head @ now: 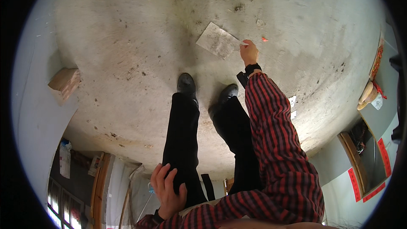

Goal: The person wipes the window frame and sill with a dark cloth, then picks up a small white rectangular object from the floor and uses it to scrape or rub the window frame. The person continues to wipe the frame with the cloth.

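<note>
My right hand (pixel 249 52) reaches down to the concrete floor (pixel 136 38), with thumb and fingertips pinching the right end of a thin, rectangular grey-white sheet (pixel 219 40). The sheet bears dark smudges; whether it is paper or card is unclear, and so is whether it lies flat or is slightly raised. My left hand (pixel 168 189) rests against my left thigh in black trousers (pixel 182 140), fingers apart and holding nothing. Two black shoes (pixel 186 84) stand on the floor just nearer to me than the sheet.
A small red scrap (pixel 265 39) lies to the right of my right hand. White scraps (pixel 293 101) show beside my right sleeve. Against the left wall sits a block-shaped brown object (pixel 65 84). At the right, a wood-framed opening (pixel 353 159) is edged with red paper strips bearing writing.
</note>
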{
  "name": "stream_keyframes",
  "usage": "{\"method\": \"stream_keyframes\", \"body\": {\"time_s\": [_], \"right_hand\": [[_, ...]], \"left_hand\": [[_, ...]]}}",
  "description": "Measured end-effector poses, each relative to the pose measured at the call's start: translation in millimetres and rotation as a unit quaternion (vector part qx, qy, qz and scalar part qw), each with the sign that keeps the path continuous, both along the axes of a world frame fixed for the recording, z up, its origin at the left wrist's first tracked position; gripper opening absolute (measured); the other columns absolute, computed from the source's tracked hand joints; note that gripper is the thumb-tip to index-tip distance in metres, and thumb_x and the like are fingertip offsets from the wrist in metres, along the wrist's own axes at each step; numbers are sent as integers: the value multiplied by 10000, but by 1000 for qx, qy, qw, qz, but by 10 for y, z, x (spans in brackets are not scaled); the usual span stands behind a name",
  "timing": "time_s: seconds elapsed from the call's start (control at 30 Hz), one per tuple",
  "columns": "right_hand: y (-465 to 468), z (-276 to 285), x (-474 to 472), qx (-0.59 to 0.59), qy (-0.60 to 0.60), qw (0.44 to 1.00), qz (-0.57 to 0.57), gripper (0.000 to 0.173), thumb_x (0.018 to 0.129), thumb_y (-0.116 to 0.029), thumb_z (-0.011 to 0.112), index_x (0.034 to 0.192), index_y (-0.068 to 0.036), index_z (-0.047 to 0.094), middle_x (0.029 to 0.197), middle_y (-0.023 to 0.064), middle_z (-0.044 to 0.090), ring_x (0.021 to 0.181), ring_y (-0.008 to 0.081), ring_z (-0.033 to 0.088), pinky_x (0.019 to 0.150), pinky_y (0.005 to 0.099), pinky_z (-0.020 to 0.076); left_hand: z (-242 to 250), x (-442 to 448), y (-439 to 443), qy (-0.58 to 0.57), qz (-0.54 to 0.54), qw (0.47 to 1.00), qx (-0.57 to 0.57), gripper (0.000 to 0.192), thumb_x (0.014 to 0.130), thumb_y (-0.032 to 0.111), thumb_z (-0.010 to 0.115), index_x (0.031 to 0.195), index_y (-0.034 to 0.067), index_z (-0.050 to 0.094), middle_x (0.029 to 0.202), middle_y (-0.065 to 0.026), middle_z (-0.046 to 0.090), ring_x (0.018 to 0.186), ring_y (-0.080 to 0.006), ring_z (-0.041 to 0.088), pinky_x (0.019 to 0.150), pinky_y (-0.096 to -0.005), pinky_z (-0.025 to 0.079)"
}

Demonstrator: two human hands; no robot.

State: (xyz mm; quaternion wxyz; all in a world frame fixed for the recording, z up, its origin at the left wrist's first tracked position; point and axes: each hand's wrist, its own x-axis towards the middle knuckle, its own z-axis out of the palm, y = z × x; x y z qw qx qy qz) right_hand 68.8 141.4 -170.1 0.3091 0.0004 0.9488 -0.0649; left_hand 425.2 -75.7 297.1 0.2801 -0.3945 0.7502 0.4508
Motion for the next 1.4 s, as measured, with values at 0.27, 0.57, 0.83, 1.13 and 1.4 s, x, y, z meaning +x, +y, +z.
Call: {"method": "stream_keyframes", "body": {"time_s": [0.27,0.57,0.83,1.13,1.4], "right_hand": [[226,-64,24,8,-7,1000,13,216,865,-252,743,1044,-137,778,1007,139,785,997,366,741,872,474,582],[225,-5,6,-79,-16,997,2,180,870,-238,755,1012,-128,766,954,112,788,941,329,751,840,438,582],[75,117,149,-11,-9,1000,26,232,840,-254,806,1034,-132,770,989,109,794,1000,339,743,865,451,584],[-239,551,189,-128,10,991,-23,149,846,-159,783,981,-97,766,952,109,768,862,294,737,815,414,582],[-769,2011,-108,-227,308,861,336,200,844,-2,740,1010,-115,742,1113,43,706,992,250,655,843,375,547]], "left_hand": [[169,22,34,-4,20,1000,-2,458,820,111,682,1265,15,629,1399,-226,567,1359,-466,484,1118,-595,369],[-115,81,0,-4,8,1000,26,457,801,25,693,1252,10,618,1394,-216,558,1349,-461,482,1103,-573,394],[7,116,-64,6,7,1000,19,467,775,37,693,1237,18,629,1370,-208,585,1313,-460,517,1101,-566,405],[179,42,-174,-12,0,1000,27,451,781,20,688,1229,15,632,1373,-202,587,1318,-445,523,1097,-560,405],[-84,173,-204,3,-17,999,31,436,795,-1,692,1225,15,628,1361,-201,585,1308,-444,523,1089,-551,411]]}}
